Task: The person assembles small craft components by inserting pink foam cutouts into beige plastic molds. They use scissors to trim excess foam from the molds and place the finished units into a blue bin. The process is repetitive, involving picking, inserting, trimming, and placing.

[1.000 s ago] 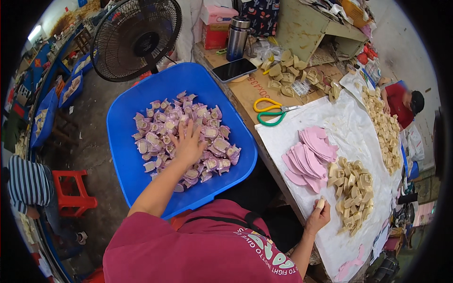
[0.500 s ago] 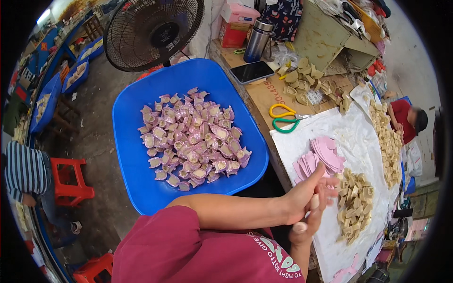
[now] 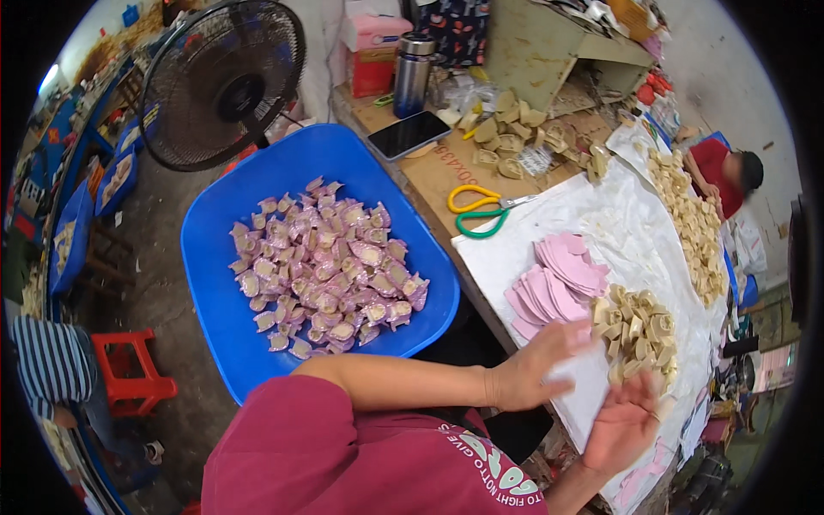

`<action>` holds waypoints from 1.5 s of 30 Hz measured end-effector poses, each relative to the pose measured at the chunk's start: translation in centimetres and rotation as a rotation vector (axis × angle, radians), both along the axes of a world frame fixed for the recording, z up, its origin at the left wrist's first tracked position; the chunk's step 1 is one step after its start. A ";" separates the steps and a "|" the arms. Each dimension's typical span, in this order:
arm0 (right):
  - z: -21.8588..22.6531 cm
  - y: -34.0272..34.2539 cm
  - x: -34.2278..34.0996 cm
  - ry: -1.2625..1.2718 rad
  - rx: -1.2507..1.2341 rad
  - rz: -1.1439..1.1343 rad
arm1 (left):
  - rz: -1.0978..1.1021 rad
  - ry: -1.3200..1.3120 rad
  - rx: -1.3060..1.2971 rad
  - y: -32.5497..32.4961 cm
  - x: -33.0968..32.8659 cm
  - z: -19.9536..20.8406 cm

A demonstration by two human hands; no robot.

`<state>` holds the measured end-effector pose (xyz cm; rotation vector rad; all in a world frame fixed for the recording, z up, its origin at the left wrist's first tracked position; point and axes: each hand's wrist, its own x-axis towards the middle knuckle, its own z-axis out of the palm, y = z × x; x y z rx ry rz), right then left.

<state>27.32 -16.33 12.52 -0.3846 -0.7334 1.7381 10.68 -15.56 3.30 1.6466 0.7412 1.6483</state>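
My left hand (image 3: 536,365) lies over the white sheet (image 3: 635,223) on the table, fingers spread, just below a fan of pink paper pieces (image 3: 554,283). My right hand (image 3: 625,421) is palm-up beside it, fingers apart, next to a heap of tan folded pieces (image 3: 639,330). Whether either hand holds something small is hidden by blur. To my left a big blue tub (image 3: 249,335) holds a pile of purple folded pieces (image 3: 322,275).
Yellow-and-green scissors (image 3: 481,210), a phone (image 3: 409,135) and a steel flask (image 3: 412,73) lie further back on the cardboard-topped table. A long row of tan pieces (image 3: 691,223) runs along the right. A black fan (image 3: 223,81) and red stool (image 3: 129,373) stand at left; another person (image 3: 725,172) sits far right.
My left hand left the purple pile in the tub and swung right over the white sheet, meeting my right hand; both now spread apart near the pink pieces.
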 end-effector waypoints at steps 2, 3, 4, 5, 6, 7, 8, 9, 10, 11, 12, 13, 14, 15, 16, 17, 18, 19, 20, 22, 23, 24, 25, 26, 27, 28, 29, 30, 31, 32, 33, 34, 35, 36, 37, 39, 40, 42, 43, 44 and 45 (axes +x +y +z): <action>0.1 -0.2 1.2 0.143 0.190 0.287 | -0.336 -0.618 -0.569 0.5 1.2 0.8; -1.7 -0.6 0.4 0.155 0.117 0.374 | -0.535 -0.477 -0.630 0.0 1.2 2.9; -3.7 -0.8 -0.6 0.169 0.036 0.468 | -0.722 -0.330 -0.686 -0.5 0.6 5.7; -4.5 -1.0 -0.8 0.049 -0.044 0.242 | -0.729 -0.283 -0.677 -0.6 0.7 6.0; -5.2 -1.6 -1.1 -0.095 -0.137 0.014 | -0.750 -0.227 -0.672 -0.8 1.0 6.3; -4.9 -1.1 -1.8 -0.201 -0.187 -0.216 | -0.764 -0.177 -0.656 -0.8 1.2 6.7; -4.9 -0.7 -1.0 -0.287 -0.150 -0.297 | -0.691 -0.243 -0.590 -0.8 1.5 5.6; -5.0 -0.5 -0.3 -0.371 -0.118 -0.386 | -0.622 -0.303 -0.520 -0.6 1.7 4.6; -5.5 0.0 2.7 -0.449 0.001 -0.333 | -0.447 -0.243 -0.467 0.2 1.3 3.7; -6.2 0.3 4.3 -0.510 0.108 -0.264 | -0.403 -0.266 -0.631 1.0 0.5 2.8; -5.8 -0.1 3.9 -0.600 0.184 -0.550 | -0.407 -0.486 -0.778 1.3 0.7 2.0; -5.2 -0.5 2.2 -0.705 0.347 -0.728 | -0.403 -0.702 -0.921 1.5 1.1 1.8; -4.6 -0.9 -0.4 -0.805 0.514 -0.902 | -0.419 -0.688 -1.011 1.1 2.4 1.9; -4.2 -1.4 -2.1 -0.901 0.682 -1.076 | -0.433 -0.675 -1.098 0.0 3.9 2.2; -4.0 -2.3 -2.1 -1.132 0.945 -0.858 | -0.640 -0.697 -1.115 -2.1 5.1 4.0; -3.8 -3.2 -2.2 -1.274 1.222 -0.590 | -0.677 -0.681 -1.077 -3.0 5.1 3.8; -4.3 -2.8 -2.0 -1.245 1.229 -0.592 | -0.725 -0.659 -1.026 -3.4 4.8 3.6; -5.5 -2.2 -1.5 -1.219 1.228 -0.595 | -0.775 -0.633 -0.983 -3.6 4.4 3.5; -6.2 -1.8 -1.2 -1.212 1.085 -0.626 | -0.663 -0.496 -0.901 -3.7 3.6 3.8; -7.8 -0.7 -0.9 -1.166 0.799 -0.677 | -0.429 -0.227 -0.721 -3.9 1.4 4.3; -9.0 0.0 -0.4 -1.094 0.594 -0.684 | -0.193 -0.024 -0.451 -3.8 0.2 4.6; -9.8 0.2 -0.1 -1.026 0.388 -0.674 | 0.040 0.157 -0.184 -3.9 -0.9 4.8; -10.5 0.1 0.3 -0.950 0.184 -0.662 | 0.268 0.331 0.091 -3.9 -1.8 4.9; -11.1 -0.1 0.5 -0.706 0.032 -0.590 | 0.228 0.425 0.170 -3.7 -2.3 4.5; -11.1 -0.3 -0.3 -0.418 -0.077 -0.459 | 0.167 0.483 0.210 -3.7 -2.1 4.1; -10.9 -0.8 -1.2 -0.135 -0.177 -0.330 | 0.101 0.533 0.254 -3.6 -1.3 3.5; -10.5 -1.3 -2.2 0.147 -0.270 -0.199 | 0.032 0.582 0.299 -3.4 -0.3 2.7; -8.6 -2.1 -2.9 0.314 -0.403 -0.130 | -0.043 0.717 0.361 -2.9 0.4 1.3; -6.7 -3.0 -3.3 0.486 -0.546 -0.086 | -0.104 0.680 0.339 -2.5 0.4 0.7; -6.8 -2.8 -3.4 0.311 -0.519 -0.121 | -0.164 0.643 0.316 -2.0 0.3 0.3; -6.5 -2.4 -3.3 0.138 -0.484 -0.166 | -0.232 0.606 0.303 -1.3 0.4 -0.1; -5.0 -2.5 -3.1 0.178 -0.450 -0.152 | -0.080 0.839 0.354 -0.8 0.3 -1.1; -5.3 -2.5 -2.2 0.116 -0.387 -0.226 | -0.031 0.831 0.279 -0.6 0.0 -1.9; -5.7 -2.1 -0.6 0.053 -0.314 -0.307 | 0.016 0.818 0.217 -0.2 -0.4 -2.4; -6.1 -1.9 0.6 -0.009 -0.247 -0.385 | 0.062 0.810 0.149 0.2 -0.9 -3.0; -6.6 -1.7 2.2 -0.212 -0.156 -0.557 | 0.208 0.723 0.184 1.2 -2.3 -3.9; -7.3 -1.6 3.1 -0.330 -0.126 -0.611 | 0.277 0.712 0.178 1.8 -3.0 -4.1; -9.2 -1.3 4.2 -0.478 -0.080 -0.693 | 0.402 0.716 0.157 3.4 -4.0 -4.6; -10.0 -1.1 4.6 -0.525 -0.107 -0.674 | 0.453 0.728 0.150 4.4 -4.3 -4.8; -10.7 -0.9 5.0 -0.571 -0.135 -0.653 | 0.474 0.728 0.158 5.2 -4.4 -4.8; -11.4 -0.7 5.4 -0.617 -0.162 -0.630 | 0.493 0.747 0.167 6.2 -4.5 -5.4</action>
